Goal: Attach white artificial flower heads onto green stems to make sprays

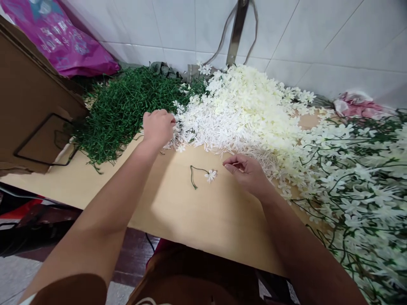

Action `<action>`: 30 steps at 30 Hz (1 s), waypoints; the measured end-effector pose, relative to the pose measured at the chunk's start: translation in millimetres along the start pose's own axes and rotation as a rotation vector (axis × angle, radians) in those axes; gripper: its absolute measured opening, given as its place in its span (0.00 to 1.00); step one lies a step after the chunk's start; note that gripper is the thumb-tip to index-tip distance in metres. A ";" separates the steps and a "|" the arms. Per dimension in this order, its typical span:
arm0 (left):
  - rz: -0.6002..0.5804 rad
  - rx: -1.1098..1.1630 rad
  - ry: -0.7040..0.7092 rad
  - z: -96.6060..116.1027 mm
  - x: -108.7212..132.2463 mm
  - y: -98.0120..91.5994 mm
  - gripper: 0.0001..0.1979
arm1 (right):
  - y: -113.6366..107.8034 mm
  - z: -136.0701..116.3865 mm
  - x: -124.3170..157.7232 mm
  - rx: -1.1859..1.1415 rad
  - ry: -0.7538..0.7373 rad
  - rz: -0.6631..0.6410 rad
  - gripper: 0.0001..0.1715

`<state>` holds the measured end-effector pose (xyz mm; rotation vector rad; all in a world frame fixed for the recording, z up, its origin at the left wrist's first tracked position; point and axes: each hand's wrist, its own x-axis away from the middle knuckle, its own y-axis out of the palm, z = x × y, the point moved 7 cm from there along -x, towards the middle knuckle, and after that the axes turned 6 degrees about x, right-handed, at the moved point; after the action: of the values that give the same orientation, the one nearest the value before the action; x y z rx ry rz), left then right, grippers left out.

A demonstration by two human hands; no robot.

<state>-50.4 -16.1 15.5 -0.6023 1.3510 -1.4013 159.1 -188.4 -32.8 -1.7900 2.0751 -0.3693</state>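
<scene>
My left hand (159, 127) is over the edge where a pile of green plastic stems (127, 103) meets a heap of white stamen pieces (213, 123). Its fingers are curled downward, and whatever they hold is hidden. Thumb and forefinger of my right hand (249, 173) are pinched together just in front of the white heap; I cannot make out what is between them. Between the two hands, a single artificial white flower (210, 175) on a bent green stem (192, 177) lies on the cardboard-coloured tabletop (190, 212).
Cream petals (248, 93) are heaped at the back. Many white flowers with green stems (359, 203) cover the right side. At left stands a cardboard box (34, 97) with a black wire frame (41, 137), under a purple bag (70, 42). A tiled wall (178, 25) closes the back.
</scene>
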 end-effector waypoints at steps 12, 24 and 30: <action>-0.070 1.262 -0.175 72.9 32.8 4.9 0.05 | 3.1 -4.1 -1.6 -0.343 0.020 0.151 0.25; -0.373 1.582 -0.416 122.6 81.4 48.1 0.06 | 5.9 5.5 -4.3 -0.504 0.065 0.229 0.22; -0.119 1.175 -0.374 67.2 47.9 28.4 0.03 | 4.0 16.3 -5.0 -0.495 0.132 0.190 0.21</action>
<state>3.1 -80.5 -9.2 -0.1147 0.0715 -1.7687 163.3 -182.1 -48.6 -1.8352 2.5743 0.0948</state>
